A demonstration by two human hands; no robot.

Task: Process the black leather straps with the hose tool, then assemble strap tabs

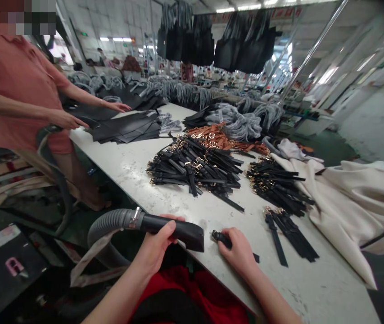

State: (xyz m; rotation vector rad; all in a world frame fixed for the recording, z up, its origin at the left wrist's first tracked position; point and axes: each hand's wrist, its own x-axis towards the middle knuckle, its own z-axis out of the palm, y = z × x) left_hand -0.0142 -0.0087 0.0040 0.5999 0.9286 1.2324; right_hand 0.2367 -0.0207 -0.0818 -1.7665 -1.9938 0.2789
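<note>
My left hand (pixel 161 238) is wrapped round a black hose nozzle (pixel 188 231), joined by a metal clamp to a grey ribbed hose (pixel 110 222). The flattened mouth of the nozzle points right, just over the table edge. My right hand (pixel 237 247) is closed on a short black leather strap (pixel 223 238) with a buckle at its left end. The strap's other tip shows past my wrist; its middle is hidden by my fingers. Nozzle and strap are apart. To the right of that hand lie several similar straps (pixel 289 234) in a flat row.
A large heap of black buckled straps (pixel 195 164) covers the white table's (pixel 134 180) middle, with brown straps (pixel 208 135) behind. Another black pile (pixel 276 182) lies near cream cloth (pixel 340 202). A co-worker (pixel 26 90) at left holds a hose beside black leather panels (pixel 127 126).
</note>
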